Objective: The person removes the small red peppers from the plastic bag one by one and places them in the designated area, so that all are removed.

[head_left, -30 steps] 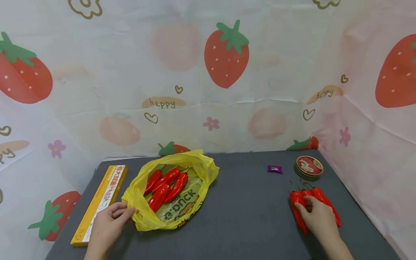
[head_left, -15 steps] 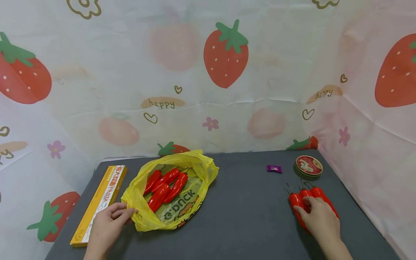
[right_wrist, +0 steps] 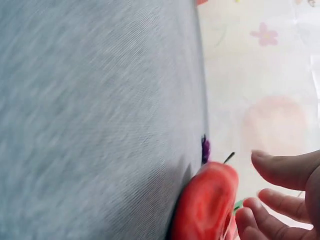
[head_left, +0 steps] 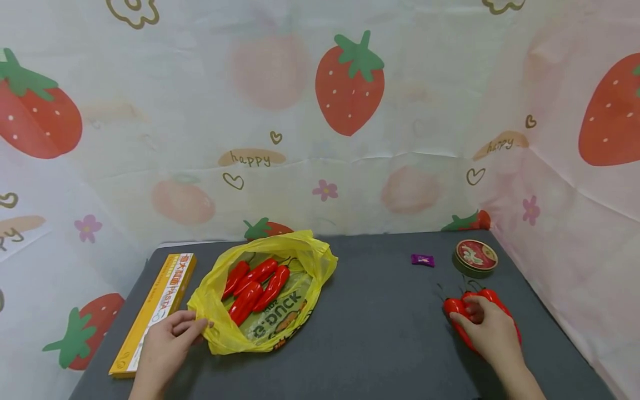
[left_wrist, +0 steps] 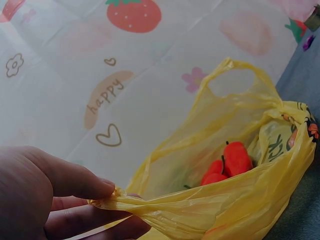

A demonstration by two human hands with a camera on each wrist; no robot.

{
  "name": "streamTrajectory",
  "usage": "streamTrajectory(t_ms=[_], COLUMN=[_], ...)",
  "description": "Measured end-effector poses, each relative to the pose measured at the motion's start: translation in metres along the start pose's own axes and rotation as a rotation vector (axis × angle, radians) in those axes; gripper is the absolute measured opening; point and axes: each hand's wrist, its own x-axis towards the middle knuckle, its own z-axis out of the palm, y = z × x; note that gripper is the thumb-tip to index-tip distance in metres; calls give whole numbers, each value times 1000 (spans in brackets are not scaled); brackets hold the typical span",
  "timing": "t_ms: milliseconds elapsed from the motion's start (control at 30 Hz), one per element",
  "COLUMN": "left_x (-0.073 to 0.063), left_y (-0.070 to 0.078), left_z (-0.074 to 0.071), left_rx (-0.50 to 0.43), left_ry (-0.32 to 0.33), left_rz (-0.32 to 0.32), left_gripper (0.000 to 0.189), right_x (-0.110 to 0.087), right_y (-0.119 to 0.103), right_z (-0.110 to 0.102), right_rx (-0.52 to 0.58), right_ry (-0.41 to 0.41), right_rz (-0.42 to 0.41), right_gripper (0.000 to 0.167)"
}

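My left hand (head_left: 167, 344) pinches the near-left rim of a yellow plastic bag (head_left: 225, 333), thumb against fingers, as the left wrist view shows. Several red chili peppers (head_left: 272, 289) lie inside the bag's wide mouth. At the right, my right hand (head_left: 495, 333) is over a small group of red chili peppers (head_left: 454, 306) on the table, partly hiding them. In the right wrist view its thumb (right_wrist: 280, 167) and fingers stand apart, with one chili pepper (right_wrist: 210, 200) beside the fingertips. Whether the fingers touch a pepper cannot be made out.
A yellow pasta box (head_left: 155, 316) lies left of the bag. Behind the right-hand peppers sit a round red-topped tin (head_left: 476, 256) and a small purple packet (head_left: 422, 260). A strawberry-printed cloth (head_left: 350, 183) hangs along the dark table's (head_left: 370, 333) back and sides.
The peppers under my right hand have shifted slightly left, the leftmost one most clearly. That hand's fingers have moved a little. My left hand and the bag stay where they were.
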Motion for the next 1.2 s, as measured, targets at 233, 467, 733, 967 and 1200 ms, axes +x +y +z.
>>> streamTrajectory(t_ms=[233,467,733,967,1200], left_x=[0,2,1,-2,-3], left_y=[0,-1,-1,1,1], left_z=[-1,0,-2,-1,-1], left_rx=[-17,-25,-31,-43,-56], left_ry=[-10,-6,-4,11,2], left_rz=[4,6,-1,-4,4], left_gripper=[44,45,45,41,46], right_x=[-1,2,7,8,9], right_y=[-17,-43,-76,-104,-129], right_z=[-1,0,12,25,36], right_rx=[123,228,323,381,415], right_ry=[0,-30,-28,-65,-95], right_rz=[-21,-44,-134,-171,-201], right_gripper=[57,59,46,42,39])
